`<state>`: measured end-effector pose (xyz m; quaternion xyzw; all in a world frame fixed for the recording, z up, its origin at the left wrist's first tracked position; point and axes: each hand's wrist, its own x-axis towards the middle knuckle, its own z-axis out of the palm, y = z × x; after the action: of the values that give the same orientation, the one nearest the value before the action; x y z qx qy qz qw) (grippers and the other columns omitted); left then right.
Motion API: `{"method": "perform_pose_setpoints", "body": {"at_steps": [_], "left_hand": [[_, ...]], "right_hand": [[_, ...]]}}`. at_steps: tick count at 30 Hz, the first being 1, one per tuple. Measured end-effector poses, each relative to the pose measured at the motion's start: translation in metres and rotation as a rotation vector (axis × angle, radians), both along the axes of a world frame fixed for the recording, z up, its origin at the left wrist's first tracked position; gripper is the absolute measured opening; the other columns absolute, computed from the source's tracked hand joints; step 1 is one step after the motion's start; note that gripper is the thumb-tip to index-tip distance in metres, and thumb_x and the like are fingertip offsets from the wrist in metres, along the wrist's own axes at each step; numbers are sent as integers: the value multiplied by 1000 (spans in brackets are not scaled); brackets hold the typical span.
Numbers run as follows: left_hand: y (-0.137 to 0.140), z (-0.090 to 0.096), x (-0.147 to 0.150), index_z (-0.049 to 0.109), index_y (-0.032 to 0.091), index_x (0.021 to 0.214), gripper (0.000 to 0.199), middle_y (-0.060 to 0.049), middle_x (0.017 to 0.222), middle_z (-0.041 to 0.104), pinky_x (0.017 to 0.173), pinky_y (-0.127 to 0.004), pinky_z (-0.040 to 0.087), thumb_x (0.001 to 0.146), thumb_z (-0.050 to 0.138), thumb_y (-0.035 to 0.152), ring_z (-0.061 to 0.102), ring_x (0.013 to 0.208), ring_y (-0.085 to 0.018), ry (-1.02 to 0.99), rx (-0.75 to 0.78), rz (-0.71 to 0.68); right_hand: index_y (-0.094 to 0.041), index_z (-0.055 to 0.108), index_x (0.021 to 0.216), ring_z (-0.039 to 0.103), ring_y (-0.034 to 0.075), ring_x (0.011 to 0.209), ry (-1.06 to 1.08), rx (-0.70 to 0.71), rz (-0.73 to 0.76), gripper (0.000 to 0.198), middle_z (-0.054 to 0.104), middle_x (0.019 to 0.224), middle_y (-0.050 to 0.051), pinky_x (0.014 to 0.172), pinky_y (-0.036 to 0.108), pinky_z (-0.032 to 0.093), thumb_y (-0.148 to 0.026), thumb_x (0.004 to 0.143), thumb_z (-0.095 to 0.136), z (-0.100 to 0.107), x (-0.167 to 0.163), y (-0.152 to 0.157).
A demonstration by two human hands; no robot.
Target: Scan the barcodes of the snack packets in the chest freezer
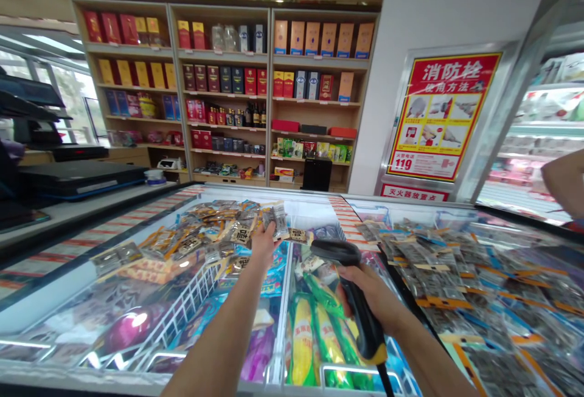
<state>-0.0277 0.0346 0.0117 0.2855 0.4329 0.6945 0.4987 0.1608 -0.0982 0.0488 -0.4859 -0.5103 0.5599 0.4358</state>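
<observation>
My left hand [264,242] is closed on a small clear snack packet [279,219] with dark contents, held over the freezer's glass lid. Just left of it lies a loose heap of similar packets [205,227], some with orange and tan labels. In my right hand [371,293] is a black barcode scanner [360,306] with a yellow band near its cable; the fingers wrap round its grip. The scanner's head points left, towards another packet [298,236] beside my left hand. Whether the trigger is pressed I cannot see.
Under the glass are white wire baskets [196,293] and green corn-shaped packs [303,336]. More packets [456,263] cover the freezer lid at right. Shelves of boxes [223,81] stand behind. A black device [82,178] sits on the left counter. Another person's arm [566,184] shows at far right.
</observation>
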Motion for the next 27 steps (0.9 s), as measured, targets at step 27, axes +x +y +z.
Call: {"method": "perform_pose_setpoints", "body": {"at_steps": [27], "left_hand": [[-1,2,-16,53,21,86,16,-2,87,58,57,-23,49,71,52,24,55,69,-10,50,15,46]], "right_hand": [[-14,48,64,48,10,31,7,-24,102,23,53,41,-3,33,19,35,-35,73,48,-1,-2,-5]]}}
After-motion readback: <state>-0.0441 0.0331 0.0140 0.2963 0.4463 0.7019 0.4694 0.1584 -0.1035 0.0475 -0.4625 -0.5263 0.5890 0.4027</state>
